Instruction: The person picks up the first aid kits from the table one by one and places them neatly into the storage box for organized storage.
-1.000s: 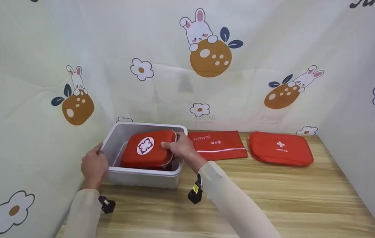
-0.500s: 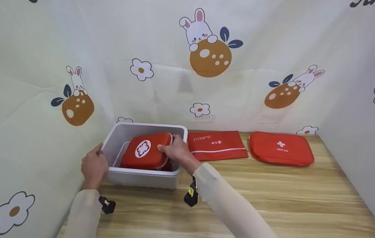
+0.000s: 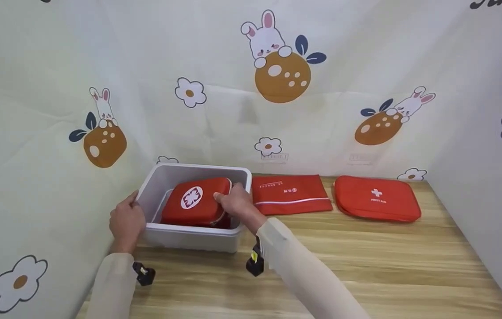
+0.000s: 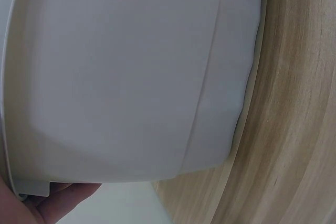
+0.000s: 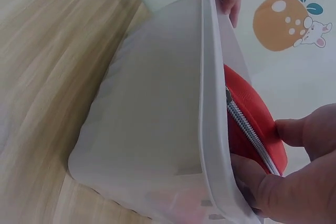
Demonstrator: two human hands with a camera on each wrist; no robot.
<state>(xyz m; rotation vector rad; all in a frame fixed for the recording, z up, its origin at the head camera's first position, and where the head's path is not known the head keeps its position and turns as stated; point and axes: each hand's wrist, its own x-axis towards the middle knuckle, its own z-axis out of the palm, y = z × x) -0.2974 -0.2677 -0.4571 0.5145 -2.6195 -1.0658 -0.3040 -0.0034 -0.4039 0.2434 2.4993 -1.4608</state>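
A red zippered first aid case [image 3: 202,201] with a white oval emblem sits tilted inside the grey plastic bin [image 3: 191,231], its right side higher. My right hand [image 3: 236,201] grips that right end, thumb on top and fingers down by the bin's wall. In the right wrist view the silver zipper [image 5: 252,132] runs between thumb and fingers. My left hand [image 3: 127,219] holds the bin's left rim, fingers curled over it. The left wrist view shows mostly the bin's outer wall [image 4: 115,77], with part of the left hand [image 4: 58,203] at the lower corner.
Right of the bin lies a flat red pouch [image 3: 293,194] with a white stripe. Farther right is a red first aid bag [image 3: 377,198] with a white cross. A printed curtain [image 3: 215,124] encloses the wooden table [image 3: 321,248] at the back and sides.
The first aid case has sunk slightly lower and shifted a little left in the bin, with my right hand following it. My left hand stays on the rim.
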